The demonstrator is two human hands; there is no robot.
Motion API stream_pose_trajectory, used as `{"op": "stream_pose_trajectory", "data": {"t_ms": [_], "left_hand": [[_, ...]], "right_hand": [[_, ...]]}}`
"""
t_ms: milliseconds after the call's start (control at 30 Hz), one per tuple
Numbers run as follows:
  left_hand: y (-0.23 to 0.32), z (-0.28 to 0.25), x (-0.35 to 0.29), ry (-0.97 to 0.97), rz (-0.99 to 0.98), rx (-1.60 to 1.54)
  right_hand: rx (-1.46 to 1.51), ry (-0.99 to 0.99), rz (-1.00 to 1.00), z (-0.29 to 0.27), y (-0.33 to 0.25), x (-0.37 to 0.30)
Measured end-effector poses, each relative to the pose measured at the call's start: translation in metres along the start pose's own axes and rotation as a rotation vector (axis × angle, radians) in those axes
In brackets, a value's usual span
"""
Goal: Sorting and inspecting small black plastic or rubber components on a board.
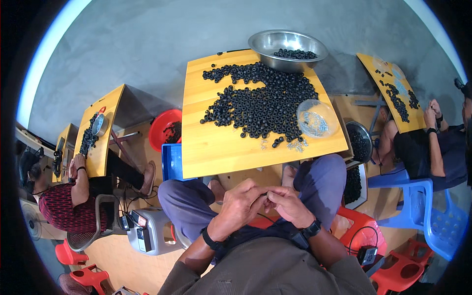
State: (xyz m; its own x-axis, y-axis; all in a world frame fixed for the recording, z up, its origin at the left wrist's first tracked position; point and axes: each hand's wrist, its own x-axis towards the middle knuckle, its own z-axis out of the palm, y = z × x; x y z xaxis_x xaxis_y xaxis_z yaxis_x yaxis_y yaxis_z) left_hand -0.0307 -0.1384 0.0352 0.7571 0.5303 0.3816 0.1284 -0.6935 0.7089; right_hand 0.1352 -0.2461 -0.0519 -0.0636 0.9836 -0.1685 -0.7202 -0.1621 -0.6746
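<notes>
My left hand (240, 202) and my right hand (291, 205) meet above my lap, just off the near edge of the yellow table (216, 160). Fingertips of both are pinched together around a small dark piece, mostly covered, whose kind I cannot make out. Many small black ring-shaped parts (255, 105) lie spread across the tabletop. At its right side stands a clear round plastic bowl (314, 123) with small shiny metal bits inside. More of these metal bits (297, 144) lie loose in front of the bowl.
A steel basin (265, 45) with black parts sits at the table's far edge. Below stand a blue bin (172, 162), a red basin (160, 129) and a dark-filled metal bowl (360, 142). People work at side tables left and right; a blue chair (408, 196) stands right.
</notes>
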Motion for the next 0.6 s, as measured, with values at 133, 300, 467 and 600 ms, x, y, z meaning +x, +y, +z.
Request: {"op": "stream_pose_trajectory", "data": {"t_ms": [133,300,467,600], "left_hand": [[-0.005,0.004,0.0,-0.016,0.01,0.053],[-0.009,0.006,-0.001,-0.027,0.028,0.074],[-0.012,0.005,-0.001,-0.088,-0.07,-0.05],[-0.016,0.002,0.005,-0.142,-0.171,-0.161]], "right_hand": [[-0.006,0.034,-0.008,0.0,0.001,0.004],[-0.207,0.076,0.019,0.0,-0.001,0.004],[-0.193,0.078,0.072,-0.005,0.001,0.004],[-0.153,0.059,0.031,-0.013,0.001,0.006]]}}
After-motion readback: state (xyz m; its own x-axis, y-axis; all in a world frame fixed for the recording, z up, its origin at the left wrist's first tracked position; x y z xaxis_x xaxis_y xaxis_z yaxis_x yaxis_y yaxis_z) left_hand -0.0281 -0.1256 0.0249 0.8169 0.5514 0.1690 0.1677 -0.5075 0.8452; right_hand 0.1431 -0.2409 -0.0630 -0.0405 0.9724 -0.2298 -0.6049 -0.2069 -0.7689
